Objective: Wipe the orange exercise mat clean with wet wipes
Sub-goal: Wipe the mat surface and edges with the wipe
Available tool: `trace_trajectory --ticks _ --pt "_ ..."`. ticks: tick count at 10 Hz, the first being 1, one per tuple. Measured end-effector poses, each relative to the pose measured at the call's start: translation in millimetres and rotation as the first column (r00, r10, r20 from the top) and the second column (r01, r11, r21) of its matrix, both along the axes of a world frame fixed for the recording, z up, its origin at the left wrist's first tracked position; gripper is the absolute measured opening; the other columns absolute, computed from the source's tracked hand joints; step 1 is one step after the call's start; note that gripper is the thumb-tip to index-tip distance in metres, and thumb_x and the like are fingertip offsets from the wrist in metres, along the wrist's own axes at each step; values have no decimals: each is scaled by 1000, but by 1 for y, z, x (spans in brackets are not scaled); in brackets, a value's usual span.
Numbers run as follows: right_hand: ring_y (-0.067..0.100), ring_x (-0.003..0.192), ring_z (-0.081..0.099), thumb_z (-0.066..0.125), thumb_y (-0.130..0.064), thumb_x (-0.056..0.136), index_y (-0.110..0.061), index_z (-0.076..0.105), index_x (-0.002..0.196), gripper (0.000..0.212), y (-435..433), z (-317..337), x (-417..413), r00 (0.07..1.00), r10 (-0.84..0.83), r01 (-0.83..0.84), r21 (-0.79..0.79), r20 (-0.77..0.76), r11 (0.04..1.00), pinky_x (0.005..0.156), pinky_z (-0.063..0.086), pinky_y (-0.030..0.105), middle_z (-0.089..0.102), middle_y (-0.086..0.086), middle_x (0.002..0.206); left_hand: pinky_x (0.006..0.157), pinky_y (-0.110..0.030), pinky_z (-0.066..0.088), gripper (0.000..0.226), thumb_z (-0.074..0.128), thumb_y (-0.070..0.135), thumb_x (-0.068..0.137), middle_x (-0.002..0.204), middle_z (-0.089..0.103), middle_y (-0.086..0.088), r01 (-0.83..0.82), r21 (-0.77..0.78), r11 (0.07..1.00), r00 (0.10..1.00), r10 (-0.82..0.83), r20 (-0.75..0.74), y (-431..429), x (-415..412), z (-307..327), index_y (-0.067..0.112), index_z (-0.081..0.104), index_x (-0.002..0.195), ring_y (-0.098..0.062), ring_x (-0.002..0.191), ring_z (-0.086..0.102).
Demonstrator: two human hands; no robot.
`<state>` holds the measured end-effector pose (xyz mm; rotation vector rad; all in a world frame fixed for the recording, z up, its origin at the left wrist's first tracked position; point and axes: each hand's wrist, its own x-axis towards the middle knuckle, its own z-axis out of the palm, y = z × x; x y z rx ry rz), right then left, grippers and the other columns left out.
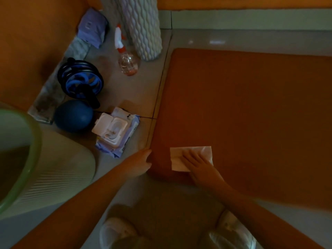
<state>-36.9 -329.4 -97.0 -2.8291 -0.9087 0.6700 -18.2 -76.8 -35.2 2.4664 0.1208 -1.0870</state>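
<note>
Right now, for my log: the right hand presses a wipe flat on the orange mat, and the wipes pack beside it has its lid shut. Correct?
No: the head view shows the wipes pack with its lid open. The right hand does press the wipe flat on the orange mat.

1. A wipe (179, 159) lies on the mat (251, 114) near its near left corner, with a person's right hand (197, 164) flat on top.
2. The left hand (142, 162) meets the mat's left edge.
3. On the floor left of the mat sit a wipes pack (116, 132), then a ball (73, 115); a spray bottle (127, 58) and roller (143, 27) stand farther back.
</note>
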Motion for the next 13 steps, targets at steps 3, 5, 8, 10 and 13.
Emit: trace_trajectory --ticks 3,5,8,10,13 --pt "26 131 46 13 -42 102 -12 40 141 57 51 -16 13 993 -84 80 52 81 995 111 28 47 49 8 142 114 -37 28 55 43 11 101 158 24 -7 -47 -29 998 997 49 52 22 6 -15 15 23 151 -23 142 30" --pt "29 130 48 30 -43 90 -15 46 139 59 67 -22 25 988 103 -111 62 117 992 101 38 52 51 7 141 111 -27 22 52 48 10 99 154 29 -13 -204 -3 979 972 203 117 33 20 -19 6 30 148 -26 141 29" --pt "29 140 27 21 -41 101 -18 1 154 62 -15 -38 -18 926 89 -126 76 367 989 116 22 49 28 4 153 86 -25 38 50 43 20 102 144 42 -10 -178 -113 977 980 187 71 -2 11 -20 16 28 150 -19 113 48" --pt "28 145 19 12 -39 103 -17 11 153 54 8 -32 -37 932 -160 133 106 325 985 110 28 52 38 5 148 99 -28 33 50 38 18 104 151 34 -6 -418 -261 870 908 408 -93 -11 7 -17 15 23 152 -26 136 37" --pt "27 118 59 31 -37 87 -18 65 124 53 21 -19 -12 946 129 -139 14 299 990 90 51 46 61 4 131 107 -40 34 43 34 36 104 132 51 -4 -516 -201 833 857 503 -115 2 7 -28 13 45 139 -25 126 45"
